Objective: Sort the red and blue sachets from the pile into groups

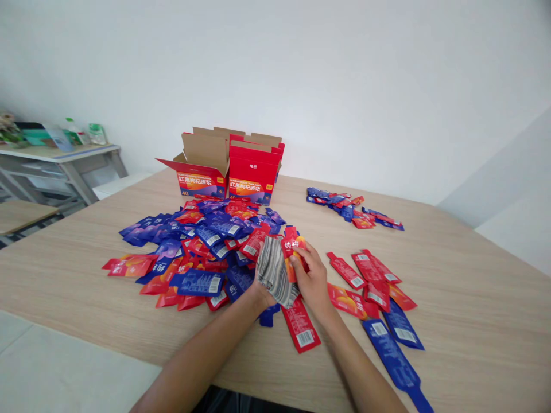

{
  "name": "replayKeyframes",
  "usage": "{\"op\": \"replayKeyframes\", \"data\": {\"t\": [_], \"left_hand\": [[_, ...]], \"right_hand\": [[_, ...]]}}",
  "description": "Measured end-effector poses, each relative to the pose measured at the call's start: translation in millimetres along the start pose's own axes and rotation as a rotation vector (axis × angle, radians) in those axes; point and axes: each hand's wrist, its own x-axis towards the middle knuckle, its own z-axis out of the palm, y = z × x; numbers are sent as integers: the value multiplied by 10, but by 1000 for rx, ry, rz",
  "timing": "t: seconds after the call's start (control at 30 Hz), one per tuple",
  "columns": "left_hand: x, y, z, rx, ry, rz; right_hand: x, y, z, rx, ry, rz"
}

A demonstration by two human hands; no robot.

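Note:
My left hand (263, 293) holds a grey striped cloth (278, 274), which lies over its palm and hides most of the fingers. In my right hand (313, 278) is a red sachet (290, 255) with an orange fruit print, its face turned up and its edge against the cloth. Just below both hands, another red sachet (300, 328) lies on the table with its barcode showing. To the left spreads a large heap of red and blue sachets (210, 235), reaching up to my left hand.
Two open red cartons (253, 172) stand behind the heap. Loose sachets (379, 295) lie at right, and a small pile (336, 201) sits farther back on the wooden table (473, 298). A side desk (64, 154) with bottles stands at far left, before a white wall.

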Motion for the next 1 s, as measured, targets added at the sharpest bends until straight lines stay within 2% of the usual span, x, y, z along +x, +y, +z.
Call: {"op": "replayKeyframes", "data": {"t": [0.3,0.57,0.67,0.83,1.0], "left_hand": [[1,153,5,48,-43,-4],[-29,349,190,126,-45,51],[-9,317,156,131,4,62],[18,134,1,101,76,4],[0,-8,-26,58,-32,-102]], "right_hand": [[-78,-117,34,-63,-34,-60],[-130,-196,96,-30,-97,-125],[-132,-190,98,-21,-106,-117],[-83,-123,57,-49,-73,-167],[-26,5,-1,-105,-66,-201]]}}
